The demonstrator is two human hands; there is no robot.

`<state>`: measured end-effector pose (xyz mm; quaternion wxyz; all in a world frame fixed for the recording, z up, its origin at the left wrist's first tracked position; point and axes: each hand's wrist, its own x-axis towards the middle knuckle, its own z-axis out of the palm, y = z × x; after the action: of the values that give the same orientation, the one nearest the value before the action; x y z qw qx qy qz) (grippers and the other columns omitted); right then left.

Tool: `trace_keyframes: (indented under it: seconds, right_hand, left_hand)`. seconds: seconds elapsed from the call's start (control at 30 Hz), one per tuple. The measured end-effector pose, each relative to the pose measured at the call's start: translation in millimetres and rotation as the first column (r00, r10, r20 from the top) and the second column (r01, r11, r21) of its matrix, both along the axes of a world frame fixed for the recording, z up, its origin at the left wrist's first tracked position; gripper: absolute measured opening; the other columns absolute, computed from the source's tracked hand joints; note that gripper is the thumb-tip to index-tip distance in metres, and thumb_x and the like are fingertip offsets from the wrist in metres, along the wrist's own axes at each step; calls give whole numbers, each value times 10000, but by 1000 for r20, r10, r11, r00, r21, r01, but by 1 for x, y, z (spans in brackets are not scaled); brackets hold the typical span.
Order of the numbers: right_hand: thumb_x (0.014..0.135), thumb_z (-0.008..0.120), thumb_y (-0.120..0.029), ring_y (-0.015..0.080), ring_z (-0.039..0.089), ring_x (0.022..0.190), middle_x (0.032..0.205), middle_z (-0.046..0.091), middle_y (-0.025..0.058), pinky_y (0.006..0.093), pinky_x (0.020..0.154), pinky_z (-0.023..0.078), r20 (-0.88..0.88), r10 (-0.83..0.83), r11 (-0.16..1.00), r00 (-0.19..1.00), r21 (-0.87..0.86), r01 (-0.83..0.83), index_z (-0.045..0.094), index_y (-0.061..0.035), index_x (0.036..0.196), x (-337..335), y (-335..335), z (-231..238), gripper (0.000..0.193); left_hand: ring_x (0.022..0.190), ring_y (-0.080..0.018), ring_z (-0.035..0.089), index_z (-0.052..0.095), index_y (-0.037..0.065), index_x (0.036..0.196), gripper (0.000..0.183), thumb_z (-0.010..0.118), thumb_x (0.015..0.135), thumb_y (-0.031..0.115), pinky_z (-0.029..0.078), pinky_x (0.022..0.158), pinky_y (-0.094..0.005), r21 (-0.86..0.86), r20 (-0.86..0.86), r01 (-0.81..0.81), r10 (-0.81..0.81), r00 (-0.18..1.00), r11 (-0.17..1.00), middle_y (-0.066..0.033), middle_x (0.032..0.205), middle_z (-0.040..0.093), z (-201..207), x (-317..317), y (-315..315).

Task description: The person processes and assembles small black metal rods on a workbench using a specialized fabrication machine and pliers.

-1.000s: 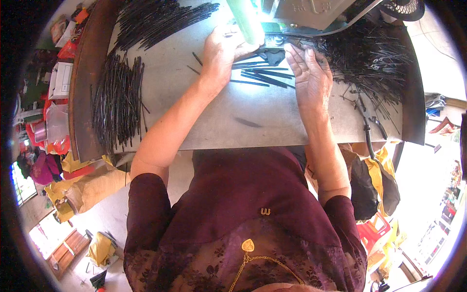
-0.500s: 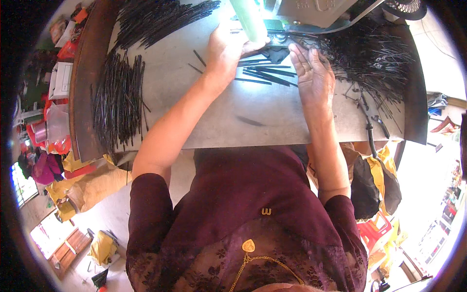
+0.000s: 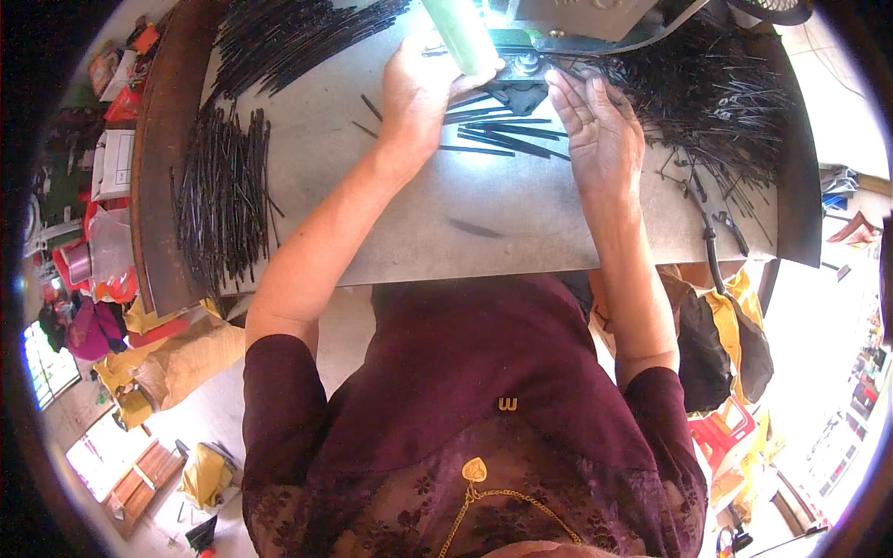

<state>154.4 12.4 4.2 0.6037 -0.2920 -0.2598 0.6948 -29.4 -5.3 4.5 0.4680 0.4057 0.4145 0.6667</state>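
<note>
My left hand (image 3: 416, 104) reaches up to a small metal machine (image 3: 526, 65) at the far middle of the table. Its fingers are bent together at the machine's near side, partly behind a glowing pale green lamp tube (image 3: 462, 37); what they hold is hidden. My right hand (image 3: 600, 135) is at the machine's right side, palm turned inward and fingers stretched and apart, with nothing plainly gripped. Several black strips (image 3: 507, 138) lie loose on the table between my hands. A dark piece (image 3: 521, 97) hangs just under the machine's near edge.
Bundles of thin black rods lie at left (image 3: 221, 195) and far left (image 3: 298, 42). A tangled heap of black pieces with wire ends (image 3: 716, 102) covers the far right. Pliers-like tools (image 3: 704, 209) rest near the right edge of the grey metal table (image 3: 391, 251).
The view has shifted slightly. Both hands stay at the machine, with the right hand's fingers a little more spread. The loose strips lie as before.
</note>
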Motion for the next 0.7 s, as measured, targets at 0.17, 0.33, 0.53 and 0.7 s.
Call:
trace_keyframes:
  seconds: [0.17, 0.33, 0.53, 0.7]
  right_hand:
    - [970, 487, -88, 392, 628, 1024, 1076, 590, 323, 427, 899, 545, -34, 9, 997, 999, -76, -12, 468, 109, 1099, 1, 5, -7, 236]
    - [970, 506, -151, 383, 644, 992, 1057, 608, 308, 419, 872, 560, 114, 103, 992, 988, -89, -93, 490, 98, 1102, 9, 7, 5, 282]
    - [937, 585, -247, 369, 668, 918, 1057, 630, 248, 360, 753, 602, 162, 249, 958, 955, -186, -218, 519, 78, 1110, 33, 32, -3, 375]
    - [937, 558, -153, 372, 683, 827, 1008, 623, 192, 371, 738, 602, -95, 136, 991, 986, 10, -136, 510, 19, 1079, 18, 39, -21, 228]
  left_hand:
    - [885, -273, 681, 535, -97, 1089, 287, 636, 871, 60, 583, 810, -318, -14, 75, 12, -10, 997, 1000, -183, 1007, 629, -5, 1, 2]
    - [863, -309, 684, 533, -91, 1090, 291, 645, 857, 43, 596, 793, -336, -58, 39, 23, -20, 999, 998, -193, 1006, 623, -13, -23, 19]
    - [868, -348, 681, 508, -71, 1057, 303, 676, 814, -3, 606, 795, -356, -183, 57, 120, -112, 992, 976, -187, 978, 612, -1, -16, 22]
    - [878, -361, 670, 455, -71, 1144, 419, 679, 793, -37, 601, 806, -399, -123, -113, 2, -16, 993, 992, -207, 1022, 592, -15, -25, 21]
